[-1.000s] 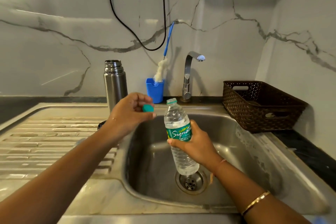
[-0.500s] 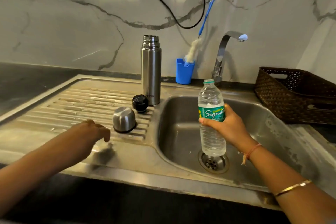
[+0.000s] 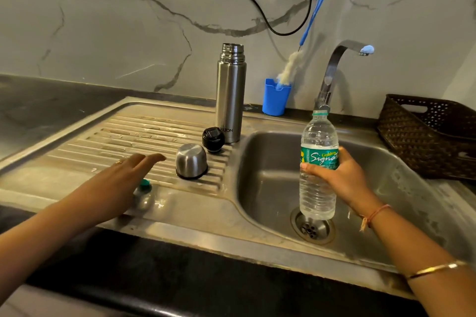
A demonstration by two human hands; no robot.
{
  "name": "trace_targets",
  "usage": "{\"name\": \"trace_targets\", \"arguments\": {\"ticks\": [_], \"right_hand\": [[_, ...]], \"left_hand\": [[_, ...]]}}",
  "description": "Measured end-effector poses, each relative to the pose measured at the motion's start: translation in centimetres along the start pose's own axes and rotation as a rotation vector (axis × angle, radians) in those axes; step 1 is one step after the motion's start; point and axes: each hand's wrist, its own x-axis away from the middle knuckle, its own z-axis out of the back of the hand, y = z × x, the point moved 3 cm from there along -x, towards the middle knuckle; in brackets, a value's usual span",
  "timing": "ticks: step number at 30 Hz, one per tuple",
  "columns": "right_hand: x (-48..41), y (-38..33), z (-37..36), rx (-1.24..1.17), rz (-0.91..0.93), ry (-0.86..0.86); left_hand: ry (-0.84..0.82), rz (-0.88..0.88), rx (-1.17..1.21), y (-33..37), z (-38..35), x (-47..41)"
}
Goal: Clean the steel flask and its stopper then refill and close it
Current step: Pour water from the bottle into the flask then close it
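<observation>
On the sink's drainboard (image 3: pixel 103 141) the steel flask (image 3: pixel 230 95) is stood upright and open, beside the basin (image 3: pixel 270 157). An uncapped water bottle (image 3: pixel 319 136) is held upright over the basin, the right grip (image 3: pixel 340 177) wrapped round it. A steel cup (image 3: pixel 191 161) and the black stopper (image 3: pixel 213 139) are set before the flask. The left grip (image 3: pixel 121 183) is spread over a green cap (image 3: pixel 144 183).

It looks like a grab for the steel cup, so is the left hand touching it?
Apart. The head view shows a strip of ribbed drainboard between the straight fingers of the left hand and the steel cup, which stands mouth-down.
</observation>
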Motion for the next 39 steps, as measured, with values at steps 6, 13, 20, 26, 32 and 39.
{"name": "trace_targets", "arguments": {"ticks": [6, 13, 20, 26, 32, 39], "right_hand": [[0.0, -0.1, 0.3, -0.023, -0.009, 0.020], [0.0, -0.3, 0.7, -0.086, -0.025, 0.046], [-0.2, -0.1, 1.3, -0.111, -0.037, 0.077], [-0.5, 0.2, 1.4, -0.108, -0.035, 0.107], [-0.9, 0.4, 1.4, -0.144, -0.034, 0.127], [-1.6, 1.0, 1.6, -0.168, -0.049, 0.150]], "left_hand": [[-0.031, 0.051, 0.180, -0.5, 0.8, 0.1], [0.174, 0.179, 0.367, 1.7, 4.4, -3.5], [0.173, 0.258, 0.882, 6.6, 5.5, -11.5], [0.137, 0.342, 1.061, 6.7, 6.2, -18.9], [0.055, 0.392, 1.093, 8.2, 5.7, -22.2], [0.074, 0.332, 1.117, 10.7, 4.7, -22.9]]}}
